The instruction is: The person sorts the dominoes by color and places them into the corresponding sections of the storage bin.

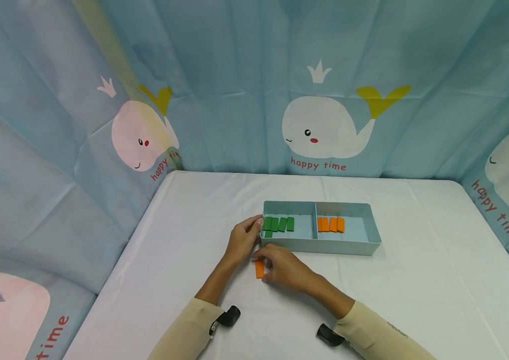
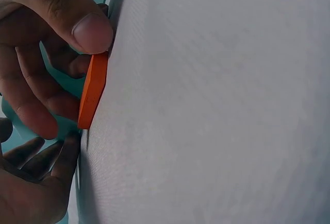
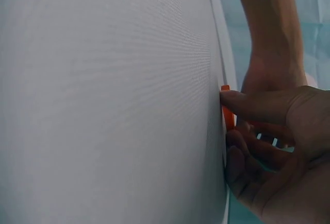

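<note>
A pale blue two-compartment box (image 1: 322,245) stands on the table. At its left end my left hand (image 1: 241,242) holds the end wall, its fingertips at the rim. Just in front of the box's left corner, my right hand (image 1: 287,268) pinches an orange tile (image 1: 260,269) between thumb and finger, one at each end. The left wrist view shows this orange tile (image 2: 93,92) close over the white cloth, the right thumb on its near end. Several green tiles (image 1: 282,224) lie in the left compartment, most of them side by side in a row.
In the right compartment several orange tiles (image 1: 333,224) sit against the divider (image 1: 316,220). A white cloth (image 1: 439,260) covers the table, and a blue curtain (image 1: 236,125) printed with whales hangs behind and at both sides.
</note>
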Demonstrator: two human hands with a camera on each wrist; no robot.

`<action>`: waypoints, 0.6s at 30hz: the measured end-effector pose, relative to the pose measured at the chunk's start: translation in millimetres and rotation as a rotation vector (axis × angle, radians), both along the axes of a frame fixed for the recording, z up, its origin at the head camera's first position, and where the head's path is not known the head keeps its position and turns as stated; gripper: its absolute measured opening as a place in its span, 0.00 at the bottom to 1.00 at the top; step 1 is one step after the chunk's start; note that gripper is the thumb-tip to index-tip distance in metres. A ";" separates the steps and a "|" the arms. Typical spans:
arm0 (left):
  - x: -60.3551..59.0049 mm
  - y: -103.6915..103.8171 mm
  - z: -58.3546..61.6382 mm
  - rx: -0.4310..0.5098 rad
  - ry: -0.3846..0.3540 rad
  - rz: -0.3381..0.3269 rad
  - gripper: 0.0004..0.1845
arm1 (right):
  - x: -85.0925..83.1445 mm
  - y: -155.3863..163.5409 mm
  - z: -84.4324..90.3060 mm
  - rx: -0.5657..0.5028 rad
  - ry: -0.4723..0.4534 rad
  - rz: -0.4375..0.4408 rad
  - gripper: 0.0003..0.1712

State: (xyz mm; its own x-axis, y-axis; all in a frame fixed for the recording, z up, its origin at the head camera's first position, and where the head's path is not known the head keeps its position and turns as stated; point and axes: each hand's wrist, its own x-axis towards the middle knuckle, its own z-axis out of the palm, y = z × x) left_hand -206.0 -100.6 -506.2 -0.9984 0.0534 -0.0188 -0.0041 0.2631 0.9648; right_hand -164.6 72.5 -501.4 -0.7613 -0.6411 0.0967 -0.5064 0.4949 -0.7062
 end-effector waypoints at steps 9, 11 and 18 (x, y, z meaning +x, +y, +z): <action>-0.3 0.0 -0.7 -0.005 0.000 0.002 0.26 | 1.2 1.2 0.2 0.008 0.021 0.003 0.29; 0.0 0.1 -0.5 0.002 -0.001 -0.001 0.26 | 1.6 2.3 0.4 0.008 0.021 0.004 0.29; -0.2 -0.1 -0.5 0.012 0.001 0.001 0.26 | 4.1 6.7 3.6 -0.006 0.012 0.009 0.29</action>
State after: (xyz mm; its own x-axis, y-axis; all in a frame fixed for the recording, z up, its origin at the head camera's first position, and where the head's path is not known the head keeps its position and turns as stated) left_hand -206.2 -100.7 -506.7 -0.9985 0.0525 -0.0174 -0.0036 0.2516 0.9678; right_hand -160.6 79.2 -497.8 -0.7542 -0.6476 0.1092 -0.5192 0.4862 -0.7029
